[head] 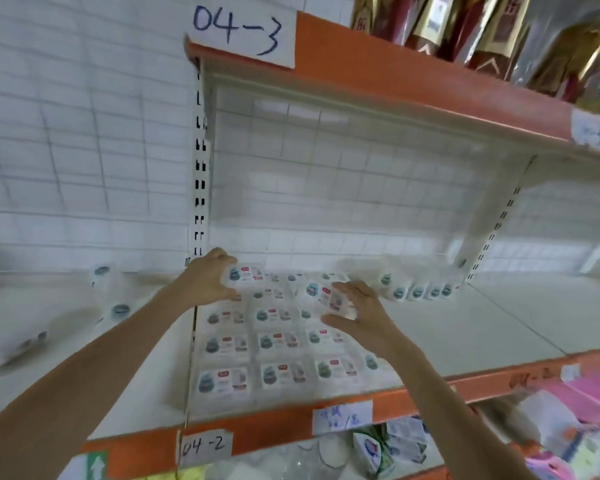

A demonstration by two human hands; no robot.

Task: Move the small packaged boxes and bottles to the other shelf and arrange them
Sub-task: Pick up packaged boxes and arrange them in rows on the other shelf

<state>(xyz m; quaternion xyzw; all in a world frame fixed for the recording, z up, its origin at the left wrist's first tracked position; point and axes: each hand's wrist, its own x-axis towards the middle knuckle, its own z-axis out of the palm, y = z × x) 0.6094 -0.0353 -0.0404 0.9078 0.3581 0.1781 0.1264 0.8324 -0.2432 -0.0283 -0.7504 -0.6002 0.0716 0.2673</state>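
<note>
A small white packaged box (245,274) was gripped by the left hand (208,277) at the back left corner of the shelf (482,327), with the fingers curled round its near end. A second box (326,296) was held by the right hand (359,311), fingers curled over its right end, above the flat-laid rows of boxes (274,355). A row of white bottles (416,291) was stood along the back, just right of the boxes. A paper label (207,445) marked 04-2 was stuck on the orange shelf edge.

Matt painted metal shelf (465,323); glossy printed card boxes (224,379); paper labels (207,445) on its orange edge; smooth white wall tiles (66,133).
</note>
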